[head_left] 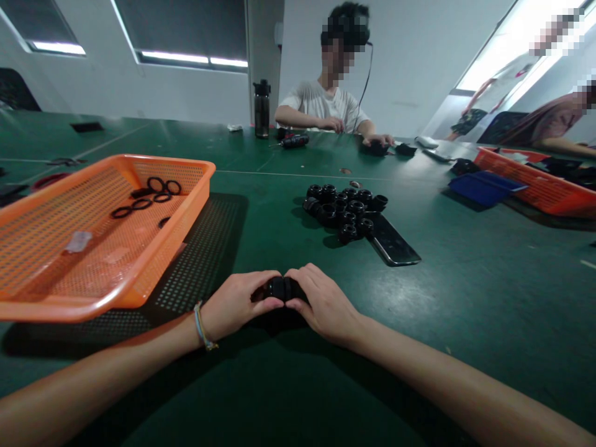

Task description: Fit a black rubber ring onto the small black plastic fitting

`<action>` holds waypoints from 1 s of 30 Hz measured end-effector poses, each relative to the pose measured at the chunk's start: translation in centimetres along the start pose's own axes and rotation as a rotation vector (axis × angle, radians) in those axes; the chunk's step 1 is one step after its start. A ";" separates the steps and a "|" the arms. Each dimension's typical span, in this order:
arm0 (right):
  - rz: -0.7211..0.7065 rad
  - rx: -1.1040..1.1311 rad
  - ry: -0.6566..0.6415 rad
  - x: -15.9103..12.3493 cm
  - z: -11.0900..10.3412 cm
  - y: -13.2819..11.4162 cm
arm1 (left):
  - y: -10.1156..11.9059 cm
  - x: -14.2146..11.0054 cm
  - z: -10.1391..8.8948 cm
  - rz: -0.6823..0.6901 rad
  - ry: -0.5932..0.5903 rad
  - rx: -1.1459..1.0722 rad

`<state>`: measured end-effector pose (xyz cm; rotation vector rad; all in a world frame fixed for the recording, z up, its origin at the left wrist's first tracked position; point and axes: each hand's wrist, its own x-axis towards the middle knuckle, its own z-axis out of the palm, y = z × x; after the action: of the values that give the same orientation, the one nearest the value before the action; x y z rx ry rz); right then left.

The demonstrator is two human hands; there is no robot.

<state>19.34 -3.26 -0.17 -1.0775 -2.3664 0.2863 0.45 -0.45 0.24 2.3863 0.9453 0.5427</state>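
Observation:
My left hand (237, 302) and my right hand (319, 301) meet near the front of the green table (465, 292). Both are closed on one small black round part (280, 288), each hand gripping one end between fingers and thumb. A braided band circles my left wrist. A pile of several similar black round parts (343, 209) lies a short way beyond my hands. To my left an orange mesh basket (153, 267) rests tilted, with several black rings (153, 192) in its far end.
A dark phone (393, 244) lies beside the pile. Across the table a person in a white shirt (321, 102) handles black parts, with a dark bottle (261, 108) near them. At the right stand a blue tray (484, 186) and another orange basket (535, 186).

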 end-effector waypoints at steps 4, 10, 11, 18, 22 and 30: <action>0.030 0.049 -0.013 -0.1 0.0 0.0 | 0.0 -0.1 0.1 0.055 0.019 0.015; 0.099 0.077 -0.076 -0.1 0.1 -0.2 | -0.3 -0.2 0.3 0.095 0.041 0.075; 0.116 0.086 -0.086 -0.1 0.0 -0.3 | -0.3 -0.2 0.3 0.105 0.049 0.086; 0.179 0.150 -0.135 -0.2 -0.4 -0.7 | -0.2 -0.5 0.2 0.125 0.029 0.163; 0.153 0.176 -0.122 -0.2 -0.2 -0.3 | -0.1 -0.4 0.1 0.072 0.014 0.074; 0.004 0.108 0.023 -0.1 -0.1 0.6 | 0.2 0.2 -0.2 -0.136 -0.024 -0.172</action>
<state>19.82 -2.97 -0.34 -1.0292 -2.3011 0.3959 0.57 -0.39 0.61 2.1543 1.0004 0.5209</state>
